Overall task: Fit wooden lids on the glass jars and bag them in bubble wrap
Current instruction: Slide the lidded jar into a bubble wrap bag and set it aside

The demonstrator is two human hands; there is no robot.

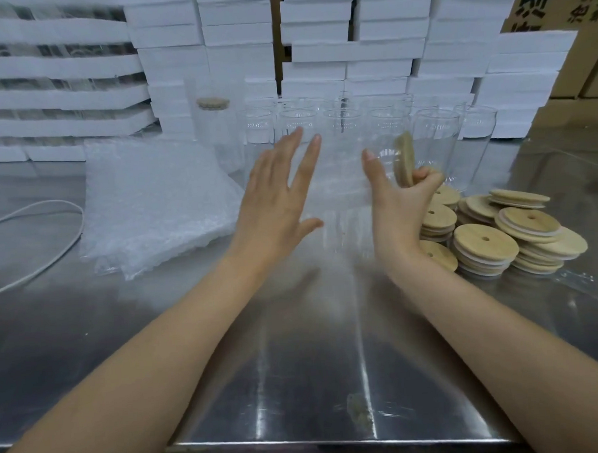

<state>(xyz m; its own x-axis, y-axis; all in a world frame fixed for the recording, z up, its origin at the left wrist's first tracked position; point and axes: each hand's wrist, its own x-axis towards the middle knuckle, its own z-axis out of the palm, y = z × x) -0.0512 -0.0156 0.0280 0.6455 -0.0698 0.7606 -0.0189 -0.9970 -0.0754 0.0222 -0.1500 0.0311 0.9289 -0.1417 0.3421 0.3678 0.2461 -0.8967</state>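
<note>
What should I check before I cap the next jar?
1. Lid in hand: ok. The right hand pinches a lid on edge.
2. Other hand free: ok. The left hand is open and holds nothing.
3. Uncapped jars ahead: ok. Jars stand in rows behind the hands.
4. Bags ready: ok. The bags lie stacked to the left.
5. Spare lids: ok. The lid pile sits to the right.
6. Lid's seal ring seated: cannot tell, it is blurred.

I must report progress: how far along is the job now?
Done: one lidded jar looks bagged. In hand: the right hand pinches a lid; the left hand is open. Left: the open jars, the lid pile and the bags.
</note>
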